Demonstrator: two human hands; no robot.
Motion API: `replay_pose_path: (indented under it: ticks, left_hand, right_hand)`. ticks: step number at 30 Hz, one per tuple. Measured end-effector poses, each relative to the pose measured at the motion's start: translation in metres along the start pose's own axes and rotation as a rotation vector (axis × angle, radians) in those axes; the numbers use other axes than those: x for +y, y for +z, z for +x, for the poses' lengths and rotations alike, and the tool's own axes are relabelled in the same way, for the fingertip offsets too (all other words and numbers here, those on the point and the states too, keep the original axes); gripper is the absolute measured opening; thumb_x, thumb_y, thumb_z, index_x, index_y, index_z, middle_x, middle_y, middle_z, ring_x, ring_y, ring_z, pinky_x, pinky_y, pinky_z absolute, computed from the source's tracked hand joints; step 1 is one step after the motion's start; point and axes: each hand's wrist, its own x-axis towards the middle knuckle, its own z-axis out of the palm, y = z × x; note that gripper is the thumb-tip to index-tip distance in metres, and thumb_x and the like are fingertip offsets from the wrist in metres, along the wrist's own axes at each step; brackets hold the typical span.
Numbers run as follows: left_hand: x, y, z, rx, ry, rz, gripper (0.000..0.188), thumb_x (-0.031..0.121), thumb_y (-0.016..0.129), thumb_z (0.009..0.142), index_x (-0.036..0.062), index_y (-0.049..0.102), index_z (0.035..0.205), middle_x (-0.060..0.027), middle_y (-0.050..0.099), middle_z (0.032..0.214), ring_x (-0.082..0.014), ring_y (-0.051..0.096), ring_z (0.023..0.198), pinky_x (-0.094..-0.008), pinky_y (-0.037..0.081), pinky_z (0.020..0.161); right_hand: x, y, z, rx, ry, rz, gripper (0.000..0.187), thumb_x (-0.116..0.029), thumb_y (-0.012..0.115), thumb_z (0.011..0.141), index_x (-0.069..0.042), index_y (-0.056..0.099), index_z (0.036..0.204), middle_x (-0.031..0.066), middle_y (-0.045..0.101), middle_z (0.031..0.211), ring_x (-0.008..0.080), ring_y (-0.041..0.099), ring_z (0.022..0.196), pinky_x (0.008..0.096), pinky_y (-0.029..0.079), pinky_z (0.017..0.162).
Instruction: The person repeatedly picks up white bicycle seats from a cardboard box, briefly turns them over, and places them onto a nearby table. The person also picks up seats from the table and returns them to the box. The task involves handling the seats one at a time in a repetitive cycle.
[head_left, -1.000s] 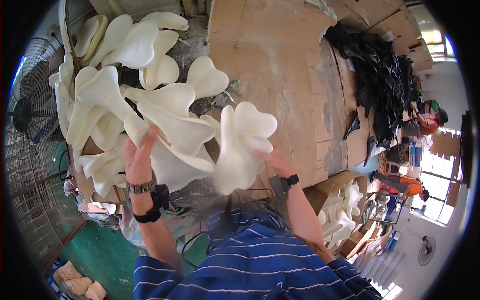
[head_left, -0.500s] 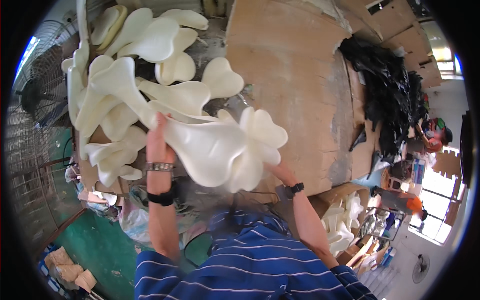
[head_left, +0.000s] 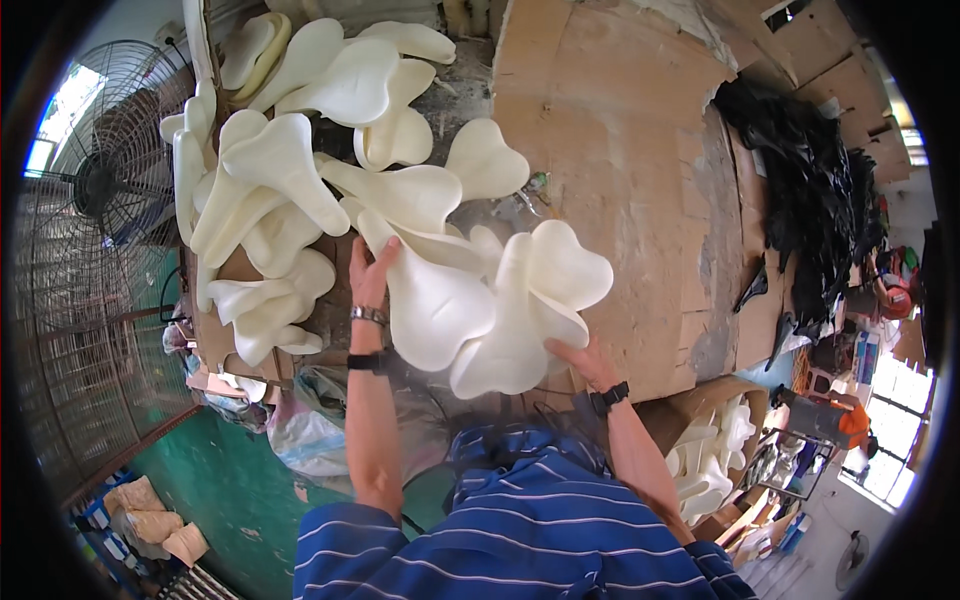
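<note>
The left hand (head_left: 372,272) lay flat and open-fingered against the left edge of a cream foam pad (head_left: 437,305), fingers pointing up the picture, a metal bracelet (head_left: 368,315) and a black band (head_left: 365,362) on its wrist. The right hand (head_left: 585,362) reached under the lower right edge of a second foam pad (head_left: 535,300), palm against it and fingers partly hidden, so how tightly it gripped could not be told; a black watch (head_left: 609,397) sat on that wrist. The two pads overlapped between the hands, the right one standing tilted on edge with its heart-shaped lobes upward.

They were held over the near edge of the cardboard-covered desk (head_left: 620,160). To the left and above lay a loose pile (head_left: 290,170) of the same saddle-shaped cream pieces, some touching the held ones. A heap of black covers (head_left: 810,190) lay at the desk's far right. A large caged fan (head_left: 100,190) stood at the left. A box (head_left: 715,450) of more cream pieces sat low at the right, beside the person's striped shirt (head_left: 520,530).
</note>
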Motion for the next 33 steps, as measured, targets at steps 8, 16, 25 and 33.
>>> replay_pose_path:
  ticks: [8, 16, 25, 33]
  left_hand:
    - [-0.003, -0.019, 0.011, -0.169, 0.047, 0.156, 0.061, 0.033, 0.075, 0.094, 0.0013, 0.048, 0.139, -0.0153, 0.066, 0.126, -0.0224, 0.067, 0.107, -0.0375, 0.056, 0.091]
    - [-0.044, -0.004, 0.008, -0.213, 0.166, 0.006, 0.065, 0.033, 0.071, 0.096, -0.002, 0.046, 0.144, -0.0122, 0.062, 0.131, -0.0199, 0.06, 0.115, -0.0336, 0.049, 0.097]
    - [-0.033, 0.018, -0.025, -0.194, 0.188, 0.014, 0.056, 0.029, 0.079, 0.09, 0.001, 0.053, 0.132, -0.0091, 0.064, 0.121, -0.0183, 0.06, 0.106, -0.0326, 0.049, 0.093]
    - [-0.017, 0.027, -0.075, -0.278, 0.207, -0.138, 0.056, 0.016, 0.075, 0.096, 0.0004, 0.05, 0.143, -0.0066, 0.062, 0.128, -0.0144, 0.06, 0.11, -0.0299, 0.049, 0.096]
  right_hand:
    - [0.005, 0.016, -0.006, 0.052, -0.095, 0.043, 0.059, -0.026, 0.08, 0.086, -0.002, 0.063, 0.136, 0.0096, 0.072, 0.122, 0.0179, 0.066, 0.111, 0.0344, 0.051, 0.097]
    - [-0.027, 0.042, -0.051, 0.106, -0.171, 0.14, 0.052, -0.021, 0.077, 0.088, -0.003, 0.064, 0.135, 0.0093, 0.072, 0.12, 0.017, 0.066, 0.108, 0.0337, 0.052, 0.095]
    - [-0.011, 0.056, -0.07, 0.244, -0.061, 0.163, 0.049, -0.016, 0.073, 0.089, 0.001, 0.064, 0.133, 0.0083, 0.073, 0.118, 0.0162, 0.067, 0.104, 0.0323, 0.053, 0.089]
    - [-0.028, 0.042, -0.143, 0.255, -0.198, 0.342, 0.047, -0.016, 0.073, 0.091, 0.001, 0.064, 0.133, 0.0072, 0.072, 0.118, 0.0161, 0.066, 0.102, 0.0328, 0.053, 0.089]
